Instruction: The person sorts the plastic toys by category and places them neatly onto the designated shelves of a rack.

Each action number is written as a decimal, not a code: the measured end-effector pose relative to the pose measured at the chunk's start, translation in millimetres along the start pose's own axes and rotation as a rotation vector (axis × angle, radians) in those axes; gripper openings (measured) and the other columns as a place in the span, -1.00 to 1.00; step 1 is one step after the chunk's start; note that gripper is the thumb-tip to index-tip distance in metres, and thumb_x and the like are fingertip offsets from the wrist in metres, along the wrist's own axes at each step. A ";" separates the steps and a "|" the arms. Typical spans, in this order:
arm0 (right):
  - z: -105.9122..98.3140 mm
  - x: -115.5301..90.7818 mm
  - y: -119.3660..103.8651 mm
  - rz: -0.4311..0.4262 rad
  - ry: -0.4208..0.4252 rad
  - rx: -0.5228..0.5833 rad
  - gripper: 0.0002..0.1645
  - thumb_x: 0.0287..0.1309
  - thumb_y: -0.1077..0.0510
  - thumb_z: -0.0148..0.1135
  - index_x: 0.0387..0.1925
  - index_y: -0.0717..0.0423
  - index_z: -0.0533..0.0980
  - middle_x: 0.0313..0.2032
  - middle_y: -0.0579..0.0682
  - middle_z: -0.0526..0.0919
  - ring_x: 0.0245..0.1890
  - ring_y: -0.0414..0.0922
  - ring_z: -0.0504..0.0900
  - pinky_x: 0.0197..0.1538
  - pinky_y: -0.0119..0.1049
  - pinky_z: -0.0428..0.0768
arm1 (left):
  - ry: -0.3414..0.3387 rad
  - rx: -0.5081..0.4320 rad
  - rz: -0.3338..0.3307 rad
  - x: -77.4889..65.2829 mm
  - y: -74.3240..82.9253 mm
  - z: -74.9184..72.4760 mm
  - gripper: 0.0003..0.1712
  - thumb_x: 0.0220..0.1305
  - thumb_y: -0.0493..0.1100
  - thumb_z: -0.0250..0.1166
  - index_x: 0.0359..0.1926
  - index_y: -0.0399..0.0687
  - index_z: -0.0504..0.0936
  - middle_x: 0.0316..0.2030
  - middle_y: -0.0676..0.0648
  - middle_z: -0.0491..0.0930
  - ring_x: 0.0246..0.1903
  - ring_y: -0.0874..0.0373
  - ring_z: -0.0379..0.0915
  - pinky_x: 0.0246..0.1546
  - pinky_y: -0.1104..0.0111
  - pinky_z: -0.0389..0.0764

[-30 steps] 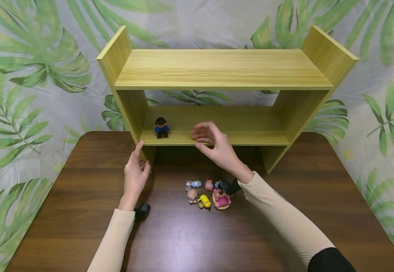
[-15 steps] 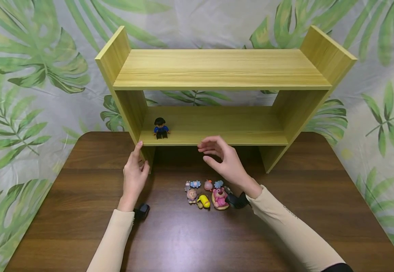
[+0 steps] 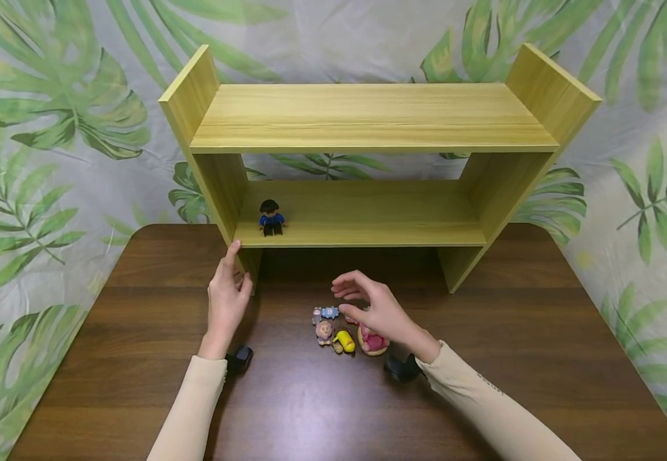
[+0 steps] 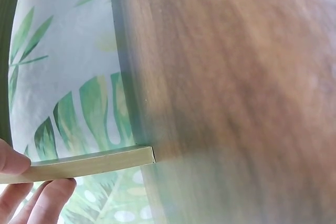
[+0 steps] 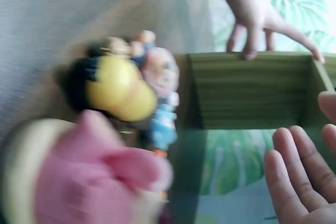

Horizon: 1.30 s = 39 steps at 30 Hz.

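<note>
My left hand point(image 3: 228, 301) grips the front edge of the left side panel of a light wooden desk shelf point(image 3: 339, 232); in the left wrist view the thumb point(image 4: 13, 158) lies on one side of the panel and the fingers on the other. My right hand point(image 3: 376, 307), fingers loosely bent and holding nothing, hovers over a cluster of small toy figures. It partly covers a pink bear figure point(image 3: 372, 341). Left of it lie a yellow figure point(image 3: 345, 340), a brownish-pink figure point(image 3: 324, 331) and a blue one point(image 3: 330, 312).
A toy figure with black hair and a blue top point(image 3: 272, 219) stands on the middle board, near its left end. The shelf stands at the back of a dark brown wooden table point(image 3: 310, 410). Behind it hangs a leaf-patterned cloth point(image 3: 63, 115).
My right hand has moved from the middle board down and toward me, to above the toy cluster. My left hand stays on the side panel.
</note>
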State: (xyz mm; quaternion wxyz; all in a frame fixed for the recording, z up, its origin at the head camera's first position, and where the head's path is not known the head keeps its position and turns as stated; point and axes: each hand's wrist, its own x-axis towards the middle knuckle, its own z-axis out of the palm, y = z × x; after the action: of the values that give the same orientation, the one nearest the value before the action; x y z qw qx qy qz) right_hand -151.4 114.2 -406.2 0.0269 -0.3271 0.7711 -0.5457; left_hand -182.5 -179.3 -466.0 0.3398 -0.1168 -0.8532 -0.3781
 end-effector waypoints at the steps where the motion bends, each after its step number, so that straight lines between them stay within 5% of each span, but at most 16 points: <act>1: 2.4 -2.2 7.2 0.014 -0.013 -0.001 -0.57 0.11 0.46 0.24 0.04 0.31 0.42 -0.06 0.23 0.57 -0.05 0.13 0.57 0.02 -0.01 0.52 | -0.003 0.000 -0.002 0.0 0.1 -0.4 -0.03 0.10 -0.60 0.13 0.40 0.27 0.13 -0.19 -0.28 0.43 -0.51 0.00 0.25 -0.55 0.19 0.49; 7: 13.7 -12.4 31.0 0.068 -0.076 -0.036 -0.56 0.13 0.40 0.27 0.07 0.28 0.42 -0.09 0.24 0.59 -0.11 0.14 0.59 -0.06 -0.03 0.56 | -0.011 -0.004 -0.002 0.2 0.5 -0.6 -0.04 0.11 -0.59 0.13 0.41 0.27 0.12 -0.18 -0.28 0.42 -0.48 -0.06 0.27 -0.50 0.14 0.55; 17: 27.6 -18.2 39.4 0.076 -0.128 -0.110 -0.56 0.07 0.42 0.29 0.02 0.29 0.44 -0.10 0.14 0.59 -0.10 0.02 0.58 -0.02 -0.13 0.54 | -0.009 0.006 -0.007 0.4 -0.4 -0.3 -0.05 0.12 -0.59 0.14 0.40 0.27 0.12 -0.14 -0.30 0.44 -0.46 -0.12 0.35 -0.47 0.12 0.57; 30: 38.7 -19.8 37.4 0.092 -0.163 -0.394 -0.56 0.11 0.22 0.34 0.05 0.12 0.48 -0.09 -0.05 0.58 -0.09 -0.14 0.54 -0.01 -0.25 0.50 | -0.010 0.010 -0.014 0.2 0.4 -0.2 -0.03 0.11 -0.59 0.14 0.41 0.29 0.11 -0.17 -0.30 0.43 -0.47 -0.09 0.32 -0.47 0.12 0.57; 39: 47.9 -22.4 37.5 0.091 -0.113 -0.612 -0.55 0.06 0.08 0.39 0.02 -0.05 0.52 -0.09 -0.13 0.57 -0.10 -0.20 0.55 -0.12 -0.22 0.55 | -0.012 0.005 -0.011 0.2 1.3 -0.2 -0.02 0.13 -0.58 0.12 0.42 0.31 0.09 -0.12 -0.31 0.44 -0.47 -0.05 0.28 -0.48 0.14 0.55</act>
State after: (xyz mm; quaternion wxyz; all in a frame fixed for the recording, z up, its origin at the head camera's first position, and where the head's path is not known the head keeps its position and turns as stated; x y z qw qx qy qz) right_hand -132.6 93.8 -464.8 -0.0055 -0.3149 0.9107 -0.2672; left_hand -181.9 -178.5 -465.0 0.3328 -0.1137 -0.8568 -0.3772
